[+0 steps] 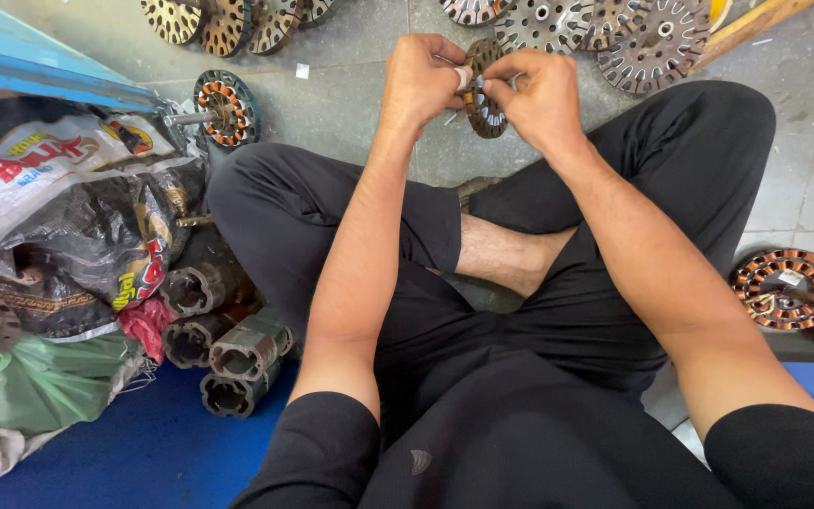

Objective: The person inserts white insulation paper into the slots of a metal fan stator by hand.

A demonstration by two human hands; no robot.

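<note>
Stator core — one round, slotted metal disc — is held on edge above the grey floor, in front of the person's crossed legs. Left hand grips its left rim with fingers curled closed; one fingertip carries a white wrap. Right hand pinches the right rim, thumb and fingers closed on the disc. Further out, at least four bare slotted discs lie overlapped along the top edge at right, and about four more at top left. One wound stator on a shaft lies left of the knee; two copper-wound stators rest at right, each bearing a small white label. Four grey cylindrical housings are stacked beside the left thigh. Crumpled printed bags — white, black, red — sit above one green bag on the blue mat.
</note>
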